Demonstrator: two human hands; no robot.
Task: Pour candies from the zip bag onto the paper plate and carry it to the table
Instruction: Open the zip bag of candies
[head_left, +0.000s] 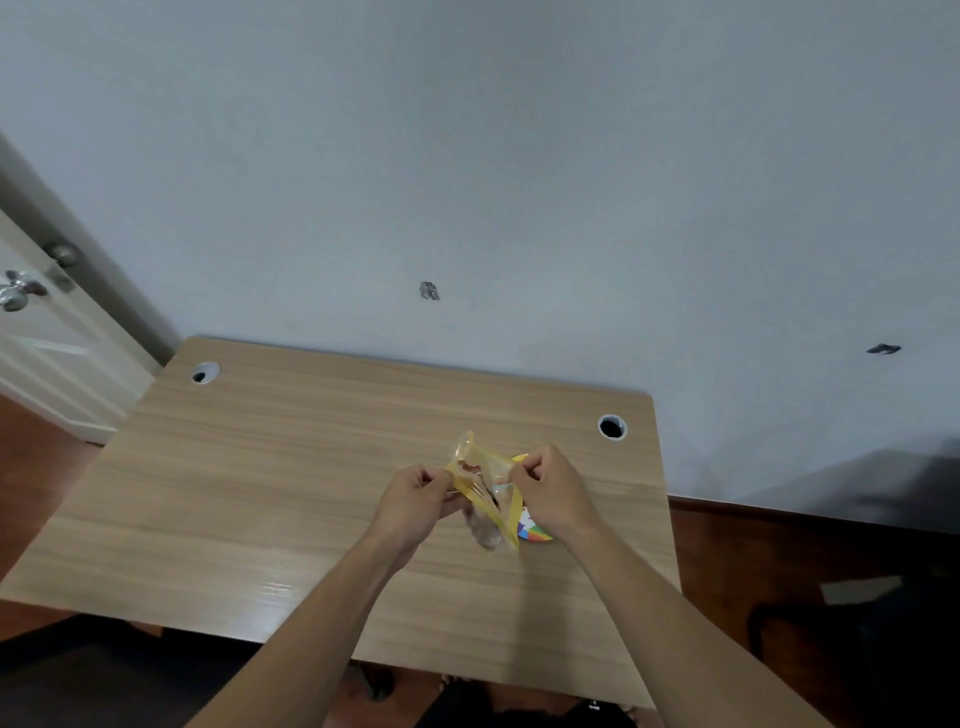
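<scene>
A clear zip bag (483, 491) with yellow edges hangs above the wooden table (260, 493), candies dimly visible inside it. My left hand (415, 501) pinches one side of the bag's mouth and my right hand (550, 491) pinches the other side, and the mouth is spread apart between them. A paper plate (535, 531) with a colourful rim lies on the table under the bag and my right hand, mostly hidden.
Two round cable holes (612, 427) (205, 373) sit near the table's back corners. The table stands against a grey wall. A white door with a knob (18, 293) is at the left. Dark furniture (893, 499) stands at the right.
</scene>
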